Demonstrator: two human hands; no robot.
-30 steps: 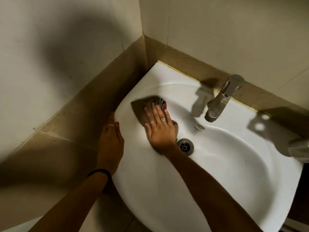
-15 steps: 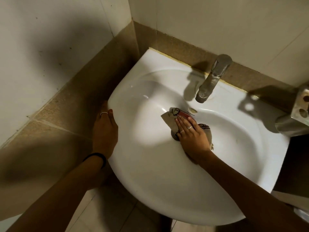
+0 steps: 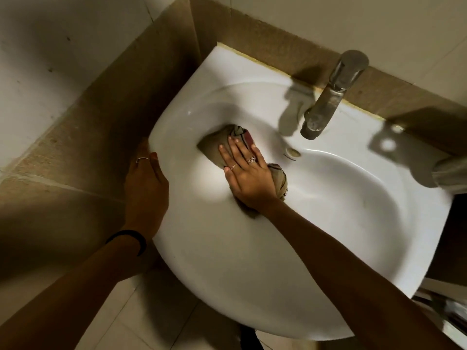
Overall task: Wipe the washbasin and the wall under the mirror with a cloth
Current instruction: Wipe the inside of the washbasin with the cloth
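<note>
A white washbasin [image 3: 252,274] fills the middle of the view, set into a corner of tiled walls. My right hand [image 3: 246,176] lies flat on a beige patterned cloth [image 3: 214,145], pressing it against the left inner slope of the bowl. Part of the cloth bunches out to the right of the palm. The drain is hidden under the hand and cloth. My left hand [image 3: 146,188] grips the basin's left rim, thumb on top. It wears a ring and a black wristband. The back wall [image 3: 328,18] rises behind the basin; no mirror shows.
A chrome tap [image 3: 328,97] leans over the bowl from the back rim, with the overflow hole [image 3: 293,152] below it. A brown tile band [image 3: 106,117] runs along both walls. A metal fitting [image 3: 449,173] sticks in at the right edge. Pale floor tiles [image 3: 141,311] lie below.
My right hand has slid the cloth from the drain area under the tap back to the left slope of the bowl. My left hand has stayed on the rim.
</note>
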